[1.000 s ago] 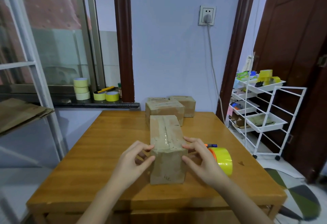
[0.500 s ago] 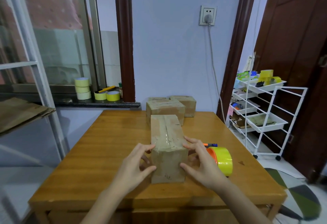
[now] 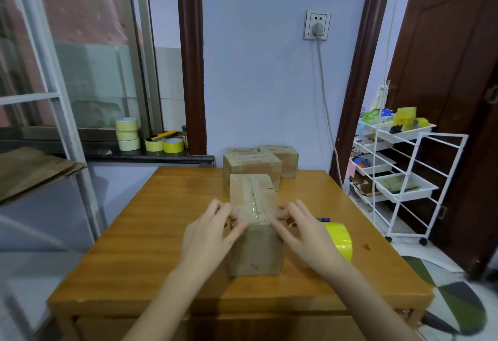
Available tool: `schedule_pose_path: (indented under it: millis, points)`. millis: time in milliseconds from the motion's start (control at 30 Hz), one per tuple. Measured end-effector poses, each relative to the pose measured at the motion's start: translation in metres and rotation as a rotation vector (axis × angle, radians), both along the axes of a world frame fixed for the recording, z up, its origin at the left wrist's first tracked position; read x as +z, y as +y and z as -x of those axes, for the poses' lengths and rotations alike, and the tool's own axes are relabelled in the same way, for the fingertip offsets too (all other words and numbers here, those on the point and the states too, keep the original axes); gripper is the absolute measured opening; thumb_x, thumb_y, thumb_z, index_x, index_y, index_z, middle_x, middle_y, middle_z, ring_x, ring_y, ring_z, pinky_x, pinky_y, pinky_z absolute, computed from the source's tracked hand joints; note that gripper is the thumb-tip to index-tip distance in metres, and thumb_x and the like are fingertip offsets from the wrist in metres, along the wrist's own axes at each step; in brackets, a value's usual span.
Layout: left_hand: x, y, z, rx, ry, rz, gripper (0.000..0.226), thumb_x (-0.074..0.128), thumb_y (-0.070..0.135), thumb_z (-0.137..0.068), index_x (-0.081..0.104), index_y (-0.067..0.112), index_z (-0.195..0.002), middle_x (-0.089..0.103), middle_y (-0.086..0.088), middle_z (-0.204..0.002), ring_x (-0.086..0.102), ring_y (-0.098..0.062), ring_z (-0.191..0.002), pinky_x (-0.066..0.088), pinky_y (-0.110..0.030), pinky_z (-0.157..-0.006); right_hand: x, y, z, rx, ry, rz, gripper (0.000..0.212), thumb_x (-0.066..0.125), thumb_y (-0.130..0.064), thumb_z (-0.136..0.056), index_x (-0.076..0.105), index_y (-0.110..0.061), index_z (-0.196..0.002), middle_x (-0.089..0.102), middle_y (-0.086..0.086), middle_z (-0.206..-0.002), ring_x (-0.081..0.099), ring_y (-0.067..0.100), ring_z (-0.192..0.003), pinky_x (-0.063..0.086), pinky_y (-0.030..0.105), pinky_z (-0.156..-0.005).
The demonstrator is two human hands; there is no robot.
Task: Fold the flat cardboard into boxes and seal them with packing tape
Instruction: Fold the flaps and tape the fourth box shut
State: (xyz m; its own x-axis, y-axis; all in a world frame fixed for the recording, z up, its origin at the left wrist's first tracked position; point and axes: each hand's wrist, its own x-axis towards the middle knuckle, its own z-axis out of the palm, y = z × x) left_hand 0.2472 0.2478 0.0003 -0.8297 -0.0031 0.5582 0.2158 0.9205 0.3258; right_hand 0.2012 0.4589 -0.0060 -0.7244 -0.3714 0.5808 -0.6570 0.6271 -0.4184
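Near the centre of the frame, on the wooden table [image 3: 151,233]: a closed cardboard box [image 3: 256,249], upright, a strip of clear packing tape [image 3: 253,206] along its top seam. At its left edge, the left hand [image 3: 210,235], fingers straight and spread, thumb across the near top corner, fingertips against the left side near the top; pressing, not curled round anything. At its right edge, the right hand [image 3: 304,233], likewise flat-fingered, thumb on the near top edge, fingers on the right side.

Just right of the right hand, partly hidden behind it: a yellow tape roll [image 3: 341,238] lying on the table, and behind that a small blue-tipped object [image 3: 323,219], too small to tell what.

Further back on the table, just behind the held box: finished boxes [image 3: 252,164] grouped against the wall.

Upper left of centre, on the dark window sill [image 3: 151,157]: stacked pale tape rolls [image 3: 127,133], two more yellow rolls beside them. Far left: flat cardboard sheets [image 3: 32,171] on a shelf. Right side: a white wire cart [image 3: 404,179] with trays holding more yellow tape and oddments.
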Motion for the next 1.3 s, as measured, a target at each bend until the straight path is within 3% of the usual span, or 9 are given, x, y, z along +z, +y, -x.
schedule_pose_path:
  millis: [133, 233, 300, 500, 733, 833, 933, 1033, 1300]
  points:
    - [-0.018, -0.005, 0.002, -0.038, 0.148, 0.084, 0.038, 0.035, 0.057, -0.094, 0.053, 0.023, -0.092, 0.049, 0.013, -0.093, 0.054, -0.001, -0.062, 0.042, -0.013, -0.043, -0.023, 0.009, 0.003, 0.062, 0.026, 0.010, 0.027, 0.054, -0.043, -0.093, 0.055, -0.022, -0.109, 0.048, -0.012, -0.131, 0.056, -0.005, -0.091, 0.048, 0.014, -0.071]
    - [-0.027, -0.006, 0.001, -0.034, 0.177, 0.100, 0.041, 0.030, 0.054, -0.095, 0.054, 0.020, -0.093, 0.050, 0.012, -0.091, 0.047, 0.002, -0.056, 0.025, -0.003, -0.037, -0.025, 0.006, -0.001, 0.073, -0.003, 0.088, 0.037, 0.048, -0.051, -0.088, 0.053, -0.024, -0.111, 0.044, -0.018, -0.132, 0.054, -0.007, -0.101, 0.051, 0.018, -0.073]
    - [-0.027, -0.003, -0.001, -0.021, 0.172, 0.083, 0.040, 0.035, 0.053, -0.092, 0.057, 0.020, -0.096, 0.049, 0.012, -0.091, 0.047, 0.002, -0.055, 0.026, -0.004, -0.035, -0.022, 0.000, -0.003, 0.023, 0.012, 0.094, 0.041, 0.052, -0.054, -0.081, 0.053, -0.022, -0.107, 0.045, -0.018, -0.128, 0.053, -0.008, -0.098, 0.051, 0.017, -0.069]
    - [-0.021, 0.014, -0.002, 0.073, 0.136, 0.024, 0.049, 0.031, 0.064, -0.084, 0.051, 0.020, -0.092, 0.046, 0.011, -0.091, 0.051, -0.002, -0.062, 0.027, -0.011, -0.039, -0.022, -0.019, -0.003, -0.124, 0.051, 0.090, 0.048, 0.061, -0.058, -0.079, 0.055, -0.016, -0.102, 0.044, -0.016, -0.118, 0.051, -0.004, -0.090, 0.043, 0.008, -0.059]
    - [-0.019, 0.003, -0.002, -0.018, 0.107, 0.036, 0.029, 0.037, 0.045, -0.094, 0.051, 0.020, -0.094, 0.049, 0.011, -0.095, 0.050, -0.004, -0.061, 0.027, -0.013, -0.044, -0.025, -0.003, 0.000, 0.076, -0.093, 0.213, 0.007, 0.059, -0.026, -0.093, 0.054, -0.028, -0.098, 0.044, -0.024, -0.124, 0.049, -0.007, -0.113, 0.048, 0.013, -0.080]
    - [-0.014, 0.003, -0.006, -0.018, 0.038, 0.021, 0.030, 0.032, 0.042, -0.097, 0.052, 0.020, -0.102, 0.048, 0.013, -0.102, 0.050, -0.003, -0.065, 0.029, -0.015, -0.048, -0.023, 0.004, -0.002, 0.174, -0.183, 0.268, 0.017, 0.052, -0.018, -0.096, 0.055, -0.034, -0.103, 0.044, -0.020, -0.131, 0.044, -0.009, -0.120, 0.048, 0.017, -0.088]
    - [-0.006, 0.011, -0.008, 0.038, -0.035, 0.064, 0.035, 0.029, 0.059, -0.091, 0.041, 0.027, -0.099, 0.041, 0.016, -0.101, 0.051, -0.003, -0.070, 0.032, -0.014, -0.049, -0.020, 0.002, -0.003, 0.098, -0.145, 0.248, 0.011, 0.060, -0.033, -0.091, 0.058, -0.026, -0.100, 0.046, -0.026, -0.124, 0.054, -0.005, -0.105, 0.052, 0.021, -0.076]
    - [-0.002, 0.016, -0.006, 0.092, -0.091, 0.113, 0.036, 0.037, 0.063, -0.089, 0.035, 0.029, -0.098, 0.040, 0.015, -0.102, 0.051, -0.003, -0.074, 0.032, -0.014, -0.050, -0.015, -0.008, -0.004, -0.004, -0.059, 0.212, 0.022, 0.068, -0.043, -0.083, 0.054, -0.028, -0.092, 0.047, -0.031, -0.111, 0.056, -0.003, -0.095, 0.047, 0.012, -0.067]
    - [-0.002, -0.003, -0.006, -0.122, -0.045, -0.158, 0.008, 0.052, 0.033, -0.094, 0.051, 0.028, -0.089, 0.053, 0.016, -0.097, 0.060, -0.006, -0.079, 0.049, -0.027, -0.066, -0.015, 0.005, 0.005, 0.155, -0.229, 0.396, 0.012, 0.068, -0.010, -0.087, 0.068, -0.022, -0.084, 0.062, -0.014, -0.115, 0.064, 0.004, -0.093, 0.047, 0.014, -0.077]
